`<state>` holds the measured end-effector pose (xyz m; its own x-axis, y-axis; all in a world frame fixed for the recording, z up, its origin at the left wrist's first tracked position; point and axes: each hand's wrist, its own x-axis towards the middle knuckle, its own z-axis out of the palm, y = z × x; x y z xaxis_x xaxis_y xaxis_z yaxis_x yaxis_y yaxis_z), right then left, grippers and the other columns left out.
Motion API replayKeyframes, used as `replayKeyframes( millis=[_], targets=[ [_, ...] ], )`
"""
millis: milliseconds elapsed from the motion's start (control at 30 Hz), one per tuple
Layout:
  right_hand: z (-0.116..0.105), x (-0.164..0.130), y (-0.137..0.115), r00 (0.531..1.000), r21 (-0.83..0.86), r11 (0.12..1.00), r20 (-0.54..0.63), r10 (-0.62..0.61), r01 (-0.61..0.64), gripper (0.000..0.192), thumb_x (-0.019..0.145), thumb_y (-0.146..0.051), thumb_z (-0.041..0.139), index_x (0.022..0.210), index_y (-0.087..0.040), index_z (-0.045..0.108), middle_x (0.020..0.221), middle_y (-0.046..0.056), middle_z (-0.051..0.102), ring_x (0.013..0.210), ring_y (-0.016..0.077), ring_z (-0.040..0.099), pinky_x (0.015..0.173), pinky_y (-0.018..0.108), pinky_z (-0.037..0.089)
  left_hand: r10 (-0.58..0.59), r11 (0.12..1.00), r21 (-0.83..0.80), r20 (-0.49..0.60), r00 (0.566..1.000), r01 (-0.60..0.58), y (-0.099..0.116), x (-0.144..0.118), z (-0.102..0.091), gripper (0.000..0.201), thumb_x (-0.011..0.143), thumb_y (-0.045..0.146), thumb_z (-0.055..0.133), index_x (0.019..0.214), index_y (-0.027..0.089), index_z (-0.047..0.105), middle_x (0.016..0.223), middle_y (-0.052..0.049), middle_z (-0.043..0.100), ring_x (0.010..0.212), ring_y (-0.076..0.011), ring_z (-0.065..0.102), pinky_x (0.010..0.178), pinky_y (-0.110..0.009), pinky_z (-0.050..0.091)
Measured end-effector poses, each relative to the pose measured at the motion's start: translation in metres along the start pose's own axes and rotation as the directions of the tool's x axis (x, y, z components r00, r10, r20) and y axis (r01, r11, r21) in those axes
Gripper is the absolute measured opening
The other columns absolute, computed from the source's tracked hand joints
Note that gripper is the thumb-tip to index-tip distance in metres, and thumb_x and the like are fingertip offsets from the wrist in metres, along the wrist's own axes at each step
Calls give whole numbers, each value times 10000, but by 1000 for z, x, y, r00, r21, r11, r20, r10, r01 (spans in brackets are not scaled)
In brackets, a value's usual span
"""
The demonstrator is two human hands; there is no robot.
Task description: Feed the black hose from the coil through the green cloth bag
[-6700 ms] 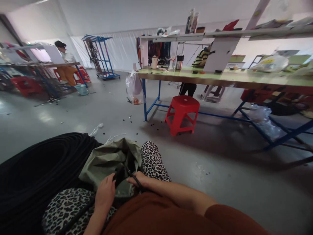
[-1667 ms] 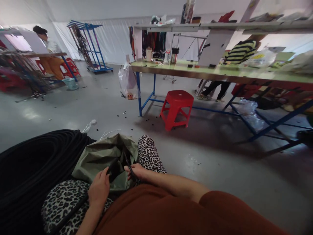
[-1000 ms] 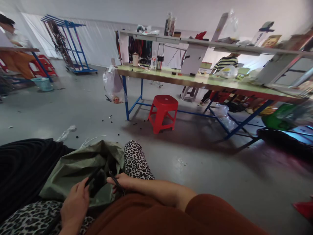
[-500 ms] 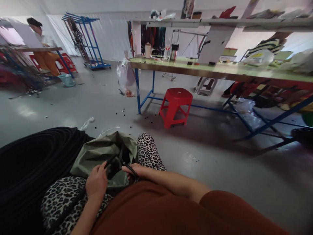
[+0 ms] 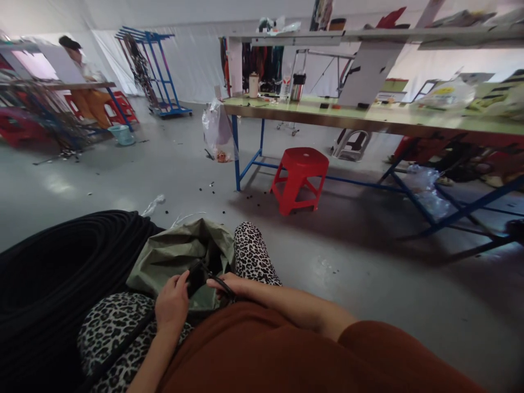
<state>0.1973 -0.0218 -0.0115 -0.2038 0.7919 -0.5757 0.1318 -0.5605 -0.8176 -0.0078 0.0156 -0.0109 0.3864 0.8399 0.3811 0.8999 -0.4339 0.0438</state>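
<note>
My left hand (image 5: pixel 172 303) is closed around a black cord (image 5: pixel 123 345), which runs back across my left thigh. A dark end of the cord sticks out past my fingers, close to the scissors. My right hand (image 5: pixel 234 284) grips black-handled scissors (image 5: pixel 223 284); their blades point toward the cord end, and I cannot tell whether they touch it. Both hands are above the mouth of an olive-green sack (image 5: pixel 158 256) between my knees. A large coil of thick black cord (image 5: pixel 118 232) lies at my left. Dark contents inside the sack are hard to make out.
Ahead is a long worktable (image 5: pixel 286 112) with blue legs. A red stool (image 5: pixel 301 177) stands before it, and a plastic bag (image 5: pixel 219 131) hangs off its corner. Small black bits litter the floor. A person (image 5: pixel 84 71) sits far left near a blue rack (image 5: pixel 161 76).
My view has swung slightly left, so the room appears shifted right. The cord end in my left hand now shows larger, beside the scissors. Both hands keep their holds.
</note>
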Motion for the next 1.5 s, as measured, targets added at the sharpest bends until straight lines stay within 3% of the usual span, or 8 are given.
replayKeyframes(
  millis=[300, 767, 1067, 1300, 1500],
  targets=[
    [2, 17, 11, 1000, 36, 999, -14, 7, -7, 447, 894, -505, 634, 674, -121, 574, 535, -12, 554, 452, 86, 529, 494, 185, 417, 15, 999, -51, 35, 999, -13, 0, -6, 3, 345, 911, 185, 449, 1179, 201, 665, 1054, -76, 694, 876, -178, 648, 777, -273, 477],
    [7, 17, 8, 990, -29, 995, -111, 88, -91, 496, 756, -608, 726, 645, -146, 583, 482, -22, 534, 399, 89, 509, 398, 174, 418, 25, 992, -123, 139, 990, -8, -3, -10, 5, 361, 907, 178, 434, 1193, 189, 655, 1096, -70, 702, 915, -188, 663, 827, -289, 505],
    [6, 11, 7, 988, -264, 960, -148, 50, -89, 486, 772, -600, 694, 621, -142, 640, 529, 6, 582, 455, 110, 554, 445, 184, 420, 6, 992, -123, 196, 981, 18, -3, -12, 3, 367, 916, 180, 428, 1215, 191, 641, 1114, -69, 696, 920, -188, 665, 809, -290, 510],
    [7, 14, 6, 975, -636, 771, -191, -113, -35, 392, 839, -449, 623, 844, -98, 798, 729, 85, 720, 734, 185, 662, 556, 202, 389, 3, 991, -133, 196, 981, 23, -4, -12, 3, 355, 920, 187, 443, 1217, 201, 638, 1112, -57, 695, 913, -177, 663, 807, -273, 500],
    [9, 17, 9, 974, -698, 715, -183, -137, -31, 366, 853, -384, 564, 910, -117, 807, 823, 109, 752, 751, 191, 671, 546, 221, 356, -16, 989, -142, 193, 981, 44, -3, -12, 2, 352, 912, 181, 460, 1216, 205, 637, 1113, -58, 695, 910, -172, 662, 796, -266, 497]
  ],
)
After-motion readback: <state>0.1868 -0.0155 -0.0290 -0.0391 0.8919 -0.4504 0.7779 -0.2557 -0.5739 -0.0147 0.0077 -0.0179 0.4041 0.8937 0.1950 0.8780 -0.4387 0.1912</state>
